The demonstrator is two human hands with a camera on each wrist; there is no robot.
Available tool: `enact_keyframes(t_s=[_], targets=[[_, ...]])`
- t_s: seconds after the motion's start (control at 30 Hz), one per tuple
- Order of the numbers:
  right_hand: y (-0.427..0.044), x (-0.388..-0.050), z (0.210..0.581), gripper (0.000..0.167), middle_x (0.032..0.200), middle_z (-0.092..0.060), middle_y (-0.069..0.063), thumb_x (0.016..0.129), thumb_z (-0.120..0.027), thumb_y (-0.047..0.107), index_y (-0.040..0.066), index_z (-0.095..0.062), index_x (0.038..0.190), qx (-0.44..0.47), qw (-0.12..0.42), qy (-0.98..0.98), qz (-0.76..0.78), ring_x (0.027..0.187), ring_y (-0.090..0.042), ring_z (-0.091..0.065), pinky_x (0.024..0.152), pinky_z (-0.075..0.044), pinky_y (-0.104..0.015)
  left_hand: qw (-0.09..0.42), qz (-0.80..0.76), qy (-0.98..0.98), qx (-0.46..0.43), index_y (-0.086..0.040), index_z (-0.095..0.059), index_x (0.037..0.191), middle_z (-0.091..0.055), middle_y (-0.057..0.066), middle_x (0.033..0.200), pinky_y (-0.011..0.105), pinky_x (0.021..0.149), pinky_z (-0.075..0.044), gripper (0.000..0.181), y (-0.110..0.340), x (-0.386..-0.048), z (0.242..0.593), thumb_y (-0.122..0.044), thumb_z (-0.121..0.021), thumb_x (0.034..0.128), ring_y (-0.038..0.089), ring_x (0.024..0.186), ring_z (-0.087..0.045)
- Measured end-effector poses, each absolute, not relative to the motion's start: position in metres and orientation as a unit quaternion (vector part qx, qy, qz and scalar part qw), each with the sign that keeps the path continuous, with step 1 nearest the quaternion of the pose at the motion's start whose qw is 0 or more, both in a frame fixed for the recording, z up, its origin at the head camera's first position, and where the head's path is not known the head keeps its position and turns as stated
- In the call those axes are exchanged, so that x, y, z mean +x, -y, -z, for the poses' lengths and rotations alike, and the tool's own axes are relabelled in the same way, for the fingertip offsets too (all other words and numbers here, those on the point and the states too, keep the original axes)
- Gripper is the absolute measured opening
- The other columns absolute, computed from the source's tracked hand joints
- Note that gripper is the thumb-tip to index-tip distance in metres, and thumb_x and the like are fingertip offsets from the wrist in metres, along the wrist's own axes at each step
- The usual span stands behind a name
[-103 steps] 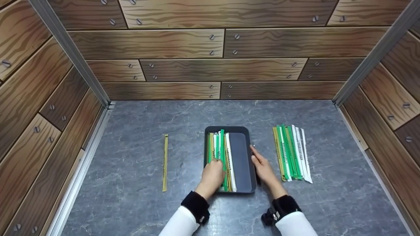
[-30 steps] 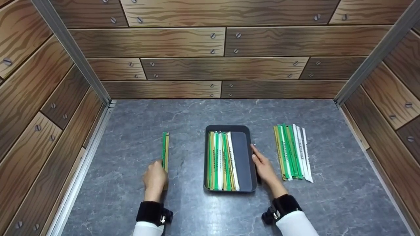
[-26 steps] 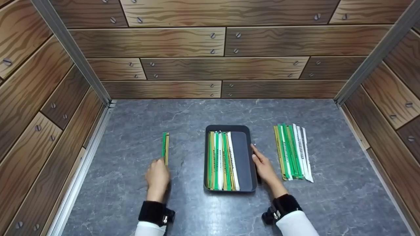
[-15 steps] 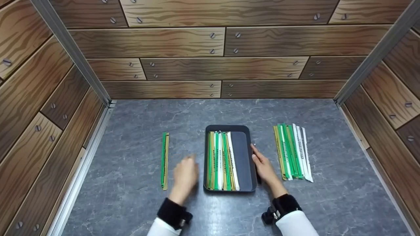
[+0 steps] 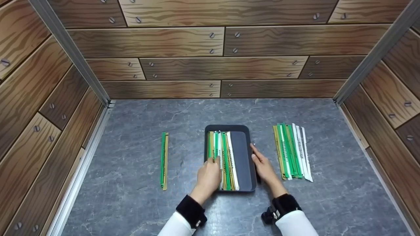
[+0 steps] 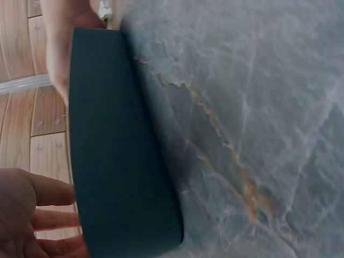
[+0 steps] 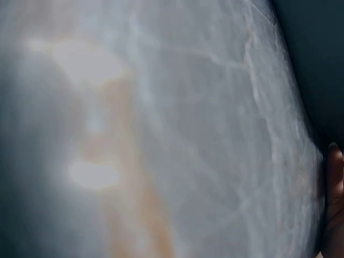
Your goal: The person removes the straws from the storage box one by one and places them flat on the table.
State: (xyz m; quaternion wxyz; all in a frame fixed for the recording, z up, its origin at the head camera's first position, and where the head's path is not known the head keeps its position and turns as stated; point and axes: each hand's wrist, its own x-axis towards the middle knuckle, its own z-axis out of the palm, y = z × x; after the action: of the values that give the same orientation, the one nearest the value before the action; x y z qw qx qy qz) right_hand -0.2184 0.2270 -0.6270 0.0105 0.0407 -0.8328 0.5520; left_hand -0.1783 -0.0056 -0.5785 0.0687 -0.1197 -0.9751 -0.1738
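A dark rectangular tray (image 5: 242, 164) stands mid-table, with green, gold and white wrapped straws (image 5: 224, 147) lined up along its left side. My left hand (image 5: 209, 175) reaches over the tray's near left part, its fingertips down at the straws. From the left wrist view, the thumb and fingers (image 6: 54, 191) extend past the tray's wall, spaced apart; their tips are hidden. My right hand (image 5: 265, 168) rests against the tray's right side with straight fingers. In the right wrist view only a fingertip (image 7: 334, 166) shows beside the dark tray wall.
One green straw (image 5: 162, 160) and one gold straw (image 5: 166, 164) lie side by side to the left of the tray. A row of several green, gold and white straws (image 5: 292, 152) lies to its right. Wood-patterned walls (image 5: 183, 90) enclose the grey marbled table (image 5: 131, 196).
A green straw has gone from the tray to beside the gold one on the left, carried by my left hand. That hand has since returned to the tray. My right hand has stayed put.
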Motion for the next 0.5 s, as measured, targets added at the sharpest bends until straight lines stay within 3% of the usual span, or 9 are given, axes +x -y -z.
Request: enact_keyframes(t_s=[0.23, 0.5], targets=[[-0.226, -0.219, 0.625, 0.046, 0.151, -0.037, -0.017, 0.105, -0.046, 0.017, 0.012, -0.041, 0.15, 0.033, 0.004, 0.841, -0.54, 0.138, -0.037, -0.034, 0.113, -0.025, -0.05, 0.051, 0.138, 0.982, -0.119, 0.0, -0.066, 0.112, -0.063, 0.016, 0.09, 0.039, 0.05, -0.055, 0.032, 0.0, -0.183, 0.589, 0.0, -0.068, 0.08, 0.027, 0.067, -0.065], [-0.228, -0.219, 0.628, 0.047, 0.151, -0.036, -0.019, 0.105, -0.045, 0.017, 0.011, -0.038, 0.151, 0.037, -0.004, 0.847, -0.531, 0.138, -0.04, -0.034, 0.113, -0.025, -0.052, 0.027, 0.159, 0.979, -0.128, 0.002, -0.065, 0.111, -0.064, 0.017, 0.092, 0.041, 0.052, -0.055, 0.03, 0.001, -0.186, 0.594, -0.001, -0.069, 0.0822, 0.032, 0.067, -0.066]])
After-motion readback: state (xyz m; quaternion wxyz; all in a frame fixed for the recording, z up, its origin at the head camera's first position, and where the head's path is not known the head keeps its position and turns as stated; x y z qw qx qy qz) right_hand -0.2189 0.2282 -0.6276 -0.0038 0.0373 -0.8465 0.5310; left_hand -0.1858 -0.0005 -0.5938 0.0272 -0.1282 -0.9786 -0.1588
